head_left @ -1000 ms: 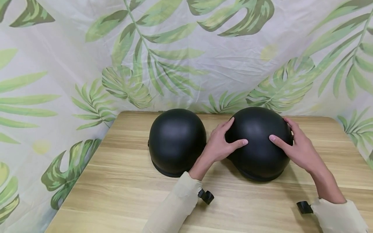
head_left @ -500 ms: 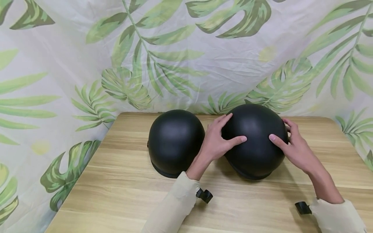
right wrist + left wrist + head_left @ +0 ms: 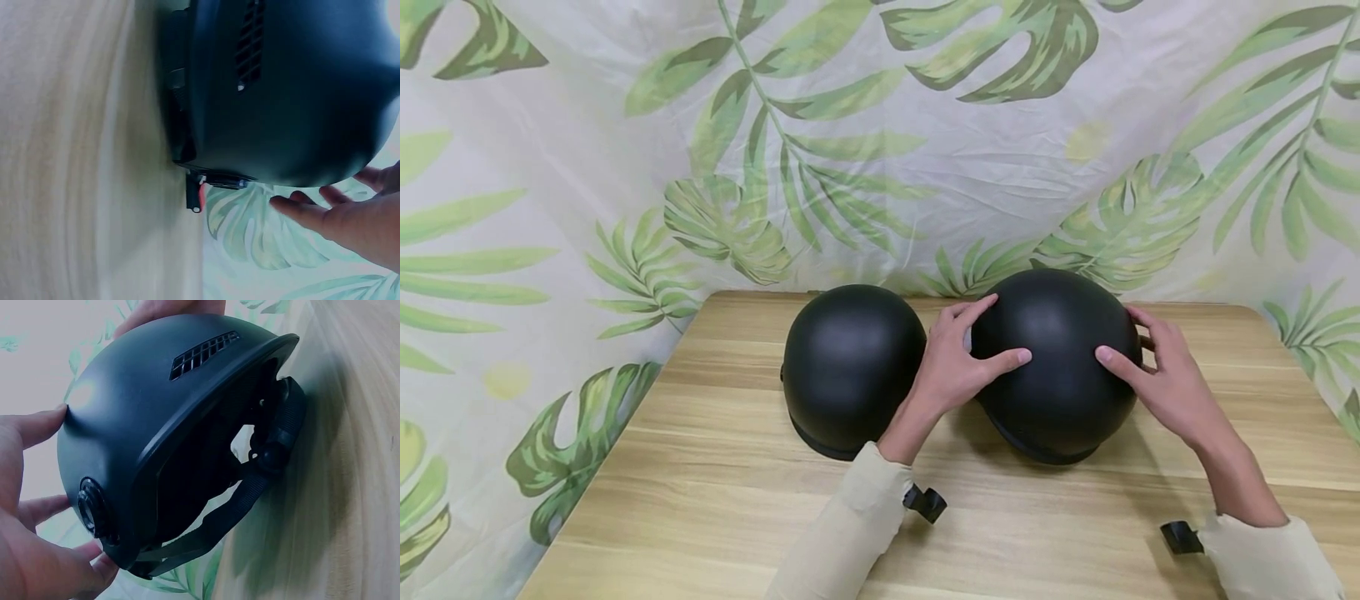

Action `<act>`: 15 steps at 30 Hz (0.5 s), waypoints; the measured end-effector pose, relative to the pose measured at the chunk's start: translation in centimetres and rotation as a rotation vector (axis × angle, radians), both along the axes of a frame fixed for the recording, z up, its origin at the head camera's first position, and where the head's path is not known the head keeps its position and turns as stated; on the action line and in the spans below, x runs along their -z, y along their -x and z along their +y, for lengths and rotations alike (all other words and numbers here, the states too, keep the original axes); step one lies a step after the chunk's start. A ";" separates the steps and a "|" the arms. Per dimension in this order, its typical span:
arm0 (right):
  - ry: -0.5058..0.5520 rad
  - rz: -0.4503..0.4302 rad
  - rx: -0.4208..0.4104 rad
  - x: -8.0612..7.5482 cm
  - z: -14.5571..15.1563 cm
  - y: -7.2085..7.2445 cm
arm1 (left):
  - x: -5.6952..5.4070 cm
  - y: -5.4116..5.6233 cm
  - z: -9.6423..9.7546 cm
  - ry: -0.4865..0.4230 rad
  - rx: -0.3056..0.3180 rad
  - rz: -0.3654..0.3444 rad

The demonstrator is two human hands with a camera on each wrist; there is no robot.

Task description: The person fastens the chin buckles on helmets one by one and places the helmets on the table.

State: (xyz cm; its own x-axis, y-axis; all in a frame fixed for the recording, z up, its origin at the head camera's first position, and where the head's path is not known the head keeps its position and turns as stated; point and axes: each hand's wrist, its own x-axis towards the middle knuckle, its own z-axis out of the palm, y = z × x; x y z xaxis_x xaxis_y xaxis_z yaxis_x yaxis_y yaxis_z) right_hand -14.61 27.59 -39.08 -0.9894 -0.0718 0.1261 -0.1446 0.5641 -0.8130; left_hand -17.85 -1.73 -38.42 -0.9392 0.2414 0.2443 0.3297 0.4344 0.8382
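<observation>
A glossy black helmet (image 3: 1056,375) is held between both hands at the right of the table, tilted, with its near rim low over the wood. The left hand (image 3: 951,362) grips its left side, thumb on the shell. The right hand (image 3: 1168,379) holds the right side, thumb spread across the front. From the left wrist, the slotted vent (image 3: 203,356), the round side knob (image 3: 92,506) and the looped black chin strap (image 3: 231,509) show beneath the raised rim. In the right wrist view a small black-and-red clip (image 3: 197,195) hangs at the rim.
A second black helmet (image 3: 853,367) stands dome up just left of the held one, close to the left forearm. Beneath both is a wood-grain table (image 3: 715,500). A leaf-print cloth (image 3: 865,108) hangs behind the table's far edge.
The held helmet has shifted slightly left and tipped, with both hands keeping their hold on it. In the last half second it has barely moved. The other helmet stays in place.
</observation>
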 end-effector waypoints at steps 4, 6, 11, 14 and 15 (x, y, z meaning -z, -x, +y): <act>-0.020 0.008 0.031 -0.3 0.4 -0.2 | -0.1 0.2 -0.2 -0.044 -0.001 0.048; -0.027 0.006 0.034 -0.4 0.5 -0.2 | -0.3 0.2 -0.4 -0.077 -0.006 0.083; -0.013 0.028 0.008 -0.5 0.7 -0.3 | -0.8 0.2 -0.6 -0.158 -0.035 0.165; -0.002 0.031 -0.006 -0.6 0.7 -0.3 | -1.0 0.3 -0.6 -0.178 -0.040 0.180; 0.001 0.029 -0.008 -0.6 0.7 -0.4 | -1.0 0.3 -0.6 -0.182 -0.038 0.178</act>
